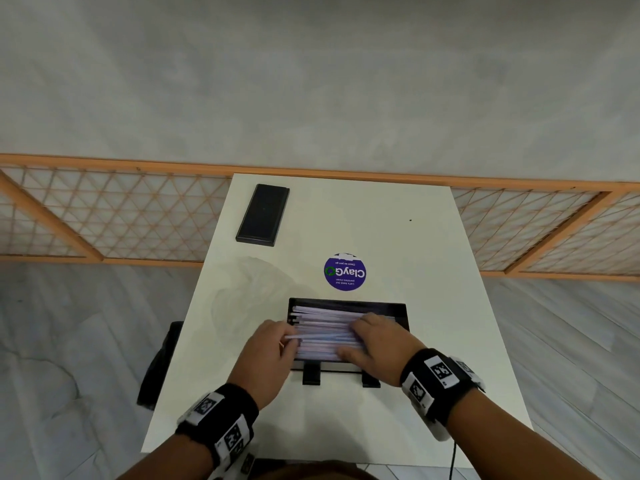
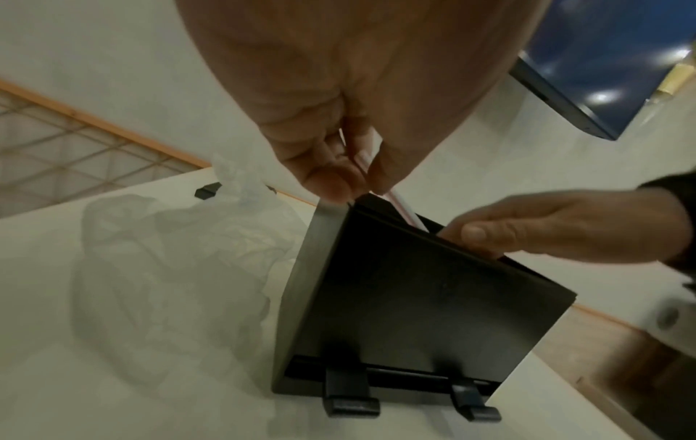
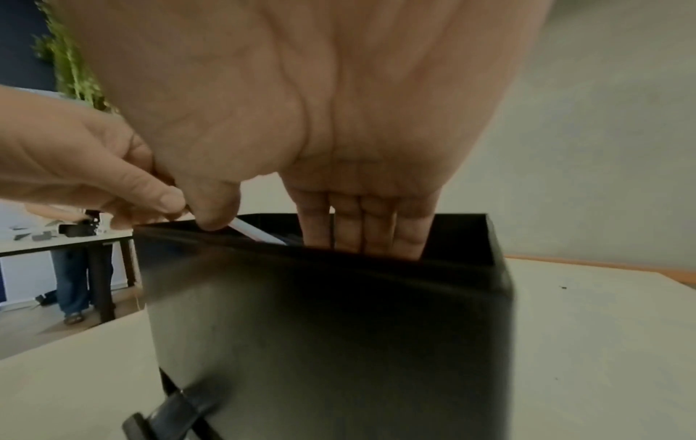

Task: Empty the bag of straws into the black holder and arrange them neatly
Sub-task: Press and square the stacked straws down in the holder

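The black holder (image 1: 398, 311) stands on the white table, filled with white paper-wrapped straws (image 1: 325, 320) lying lengthwise. My left hand (image 1: 289, 339) is at the holder's left end and pinches one straw (image 1: 292, 337) that sticks out over the rim. The left wrist view shows that straw (image 2: 405, 213) between thumb and finger of the left hand (image 2: 357, 184), slanting into the holder (image 2: 414, 297). My right hand (image 1: 362, 332) lies flat on the straws, its straight fingers (image 3: 361, 235) reaching down inside the holder (image 3: 320, 312).
An empty clear plastic bag (image 1: 252, 289) lies crumpled left of the holder. A black lid (image 1: 263, 214) rests at the far left of the table (image 1: 433, 254), and a purple round sticker (image 1: 345, 271) sits behind the holder. A wooden lattice screen (image 1: 104, 216) runs behind the table.
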A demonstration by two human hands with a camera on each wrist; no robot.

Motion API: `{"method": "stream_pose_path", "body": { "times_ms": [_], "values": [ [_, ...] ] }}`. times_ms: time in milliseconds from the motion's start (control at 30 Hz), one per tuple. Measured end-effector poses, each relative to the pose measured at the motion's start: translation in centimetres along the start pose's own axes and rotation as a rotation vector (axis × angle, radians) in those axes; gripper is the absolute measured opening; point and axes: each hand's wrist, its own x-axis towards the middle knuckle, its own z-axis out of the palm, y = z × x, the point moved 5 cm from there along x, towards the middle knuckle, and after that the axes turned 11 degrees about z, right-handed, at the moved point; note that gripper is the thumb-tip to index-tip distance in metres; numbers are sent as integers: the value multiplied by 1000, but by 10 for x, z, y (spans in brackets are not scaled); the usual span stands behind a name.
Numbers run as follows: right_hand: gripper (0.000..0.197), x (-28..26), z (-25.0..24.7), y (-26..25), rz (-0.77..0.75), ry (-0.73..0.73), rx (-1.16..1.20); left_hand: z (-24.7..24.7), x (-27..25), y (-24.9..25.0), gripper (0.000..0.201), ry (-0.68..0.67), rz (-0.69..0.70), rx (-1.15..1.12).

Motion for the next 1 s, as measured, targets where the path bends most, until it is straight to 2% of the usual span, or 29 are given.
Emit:
{"method": "stream_pose_path", "body": {
  "times_ms": [100,267,367,500,567,700,833,1000],
  "values": [
    [66,3,-8,-6,-51,71,33,9,7,8,20,-67,96,78],
    [92,12,7,-8,74,-15,-6,23,14,24,31,-197,190,135],
    [88,11,13,-12,142,-7,32,24,12,18,30,-161,147,80],
    [76,10,12,-18,111,-3,67,22,8,11,42,-118,85,-12],
    [76,9,9,-17,87,-17,56,22,7,12,44,-115,79,-26],
    [85,5,-1,-15,42,86,-8,19,5,13,51,-78,80,-61],
    [94,4,0,-17,62,49,-23,22,2,10,65,-136,87,-42],
    [87,10,3,-25,118,-21,14,22,5,15,68,-220,91,7]
  ]
}}
